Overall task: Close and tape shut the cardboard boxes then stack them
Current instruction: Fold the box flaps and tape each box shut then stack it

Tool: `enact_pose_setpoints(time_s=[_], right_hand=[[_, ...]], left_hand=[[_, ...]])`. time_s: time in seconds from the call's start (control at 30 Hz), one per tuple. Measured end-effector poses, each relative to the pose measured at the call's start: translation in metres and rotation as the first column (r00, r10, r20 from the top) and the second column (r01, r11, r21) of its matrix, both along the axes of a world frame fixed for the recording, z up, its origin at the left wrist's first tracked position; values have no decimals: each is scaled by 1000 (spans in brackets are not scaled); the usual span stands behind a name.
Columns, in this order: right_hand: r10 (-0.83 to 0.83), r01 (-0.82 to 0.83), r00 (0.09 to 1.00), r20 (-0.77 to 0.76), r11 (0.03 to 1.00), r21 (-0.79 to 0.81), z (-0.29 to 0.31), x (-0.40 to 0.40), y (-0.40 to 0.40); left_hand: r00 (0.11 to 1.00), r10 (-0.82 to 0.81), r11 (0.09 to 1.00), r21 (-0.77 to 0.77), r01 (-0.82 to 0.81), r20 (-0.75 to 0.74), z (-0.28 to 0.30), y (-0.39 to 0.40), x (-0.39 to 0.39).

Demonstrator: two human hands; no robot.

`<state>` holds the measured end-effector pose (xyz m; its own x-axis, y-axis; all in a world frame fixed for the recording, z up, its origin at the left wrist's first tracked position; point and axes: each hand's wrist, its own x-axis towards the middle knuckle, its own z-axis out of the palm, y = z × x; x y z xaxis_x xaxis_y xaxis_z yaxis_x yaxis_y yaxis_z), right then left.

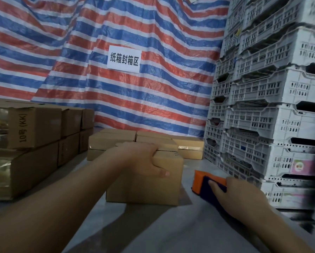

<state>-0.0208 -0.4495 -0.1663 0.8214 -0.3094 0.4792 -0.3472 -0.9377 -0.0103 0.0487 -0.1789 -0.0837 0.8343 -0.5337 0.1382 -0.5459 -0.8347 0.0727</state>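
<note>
A closed brown cardboard box [145,187] stands on the grey floor in the middle. My left hand [143,159] lies over its top near edge, fingers curled over the far side and thumb down on the front face. To the right, my right hand [239,194] grips an orange and dark blue tape dispenser [202,181] that rests on the floor, apart from the box. Taped boxes [36,128] stand stacked two high at the left. More flat boxes [112,139] lie behind the middle box.
A tall stack of white plastic crates [273,106] fills the right side. A red, white and blue striped tarp [134,99] with a white paper sign [124,58] hangs behind. Grey floor [171,225] lies in front of me.
</note>
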Motion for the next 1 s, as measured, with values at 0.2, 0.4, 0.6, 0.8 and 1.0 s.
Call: enact_pose_setpoints(time_s=[0.2,0.4,0.6,0.8,1.0], right_hand=[[-8,9,999,38,999,-38,-6,8,4],[35,-38,994,104,999,27,5,14,2],[184,-416,884,430,731,541,93,21,18],[513,-563,747,423,150,813,157,47,69],[672,-416,711,208,163,895,171,75,92]], left_hand=[[1000,-13,999,-39,12,-20,1,1,-6],[983,-35,979,-205,-3,-182,13,3,-23],[975,22,791,-593,-153,-221,24,12,-16],[854,-165,300,-850,-434,-494,27,17,-1],[825,-361,60,-894,-444,-434,29,35,3]])
